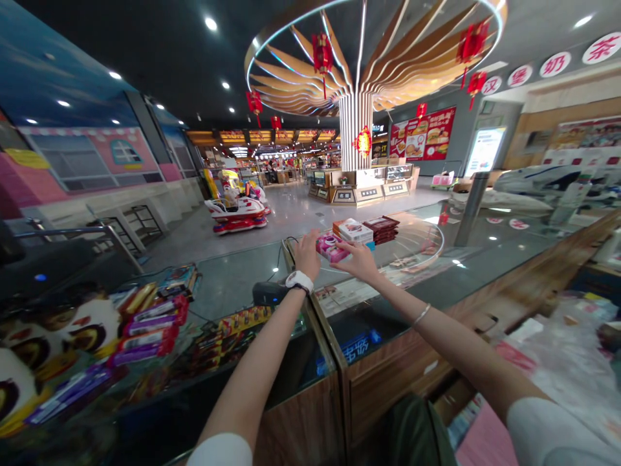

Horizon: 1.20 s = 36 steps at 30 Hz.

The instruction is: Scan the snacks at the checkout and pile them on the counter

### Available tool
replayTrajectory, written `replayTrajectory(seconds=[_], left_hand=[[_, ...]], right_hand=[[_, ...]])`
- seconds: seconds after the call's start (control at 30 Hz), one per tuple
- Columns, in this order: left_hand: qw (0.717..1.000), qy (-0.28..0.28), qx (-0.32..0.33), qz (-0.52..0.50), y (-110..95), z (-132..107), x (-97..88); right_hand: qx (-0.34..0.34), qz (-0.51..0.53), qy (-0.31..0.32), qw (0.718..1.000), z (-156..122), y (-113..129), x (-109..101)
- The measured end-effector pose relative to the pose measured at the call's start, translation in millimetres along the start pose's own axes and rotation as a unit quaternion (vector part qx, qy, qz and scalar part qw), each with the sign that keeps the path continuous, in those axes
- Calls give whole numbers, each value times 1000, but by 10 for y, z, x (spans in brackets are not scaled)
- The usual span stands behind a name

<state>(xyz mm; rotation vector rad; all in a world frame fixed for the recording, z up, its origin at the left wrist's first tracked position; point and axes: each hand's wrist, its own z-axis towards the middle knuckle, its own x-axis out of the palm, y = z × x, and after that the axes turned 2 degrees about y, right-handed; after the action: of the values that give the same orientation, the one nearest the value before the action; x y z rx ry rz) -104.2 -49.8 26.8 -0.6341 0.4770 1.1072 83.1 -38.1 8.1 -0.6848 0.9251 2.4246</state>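
The left hand and right hand pinch a pink box at its ends above the glass-topped table, where a loose hold could drop it onto the black scanner or stacked boxes, their labels unreadable, while distant round wall signs read 汉堡 and 奶茶.

A red-and-white kiddie ride stands on a polished shopping-hall floor beyond a glass display counter stocked with snack packets. Red paper lanterns hang near a burger poster.
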Motion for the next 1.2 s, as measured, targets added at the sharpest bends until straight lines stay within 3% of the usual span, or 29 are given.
replayTrajectory(seconds=[0.2, 0.37, 0.5, 0.63, 0.8, 1.2], left_hand=[[992, -4, -94, -89, 15, 128, 373], [983, 103, -144, -45, -27, 60, 413], [973, 155, -168, 18, -26, 37, 426], [968, 163, -165, 92, 32, 11, 510], [962, 155, -162, 158, 68, -23, 608], [962, 185, -120, 161, 52, -8, 613]], right_hand=[[32, -107, -74, 991, 363, 50, 305], [81, -172, -61, 980, 568, 27, 524], [76, -196, -61, 976, 664, -66, 667], [57, -202, -85, 974, 713, -209, 812], [29, -209, -67, 975, 693, -316, 883], [48, -240, -50, 968, 710, -338, 905]])
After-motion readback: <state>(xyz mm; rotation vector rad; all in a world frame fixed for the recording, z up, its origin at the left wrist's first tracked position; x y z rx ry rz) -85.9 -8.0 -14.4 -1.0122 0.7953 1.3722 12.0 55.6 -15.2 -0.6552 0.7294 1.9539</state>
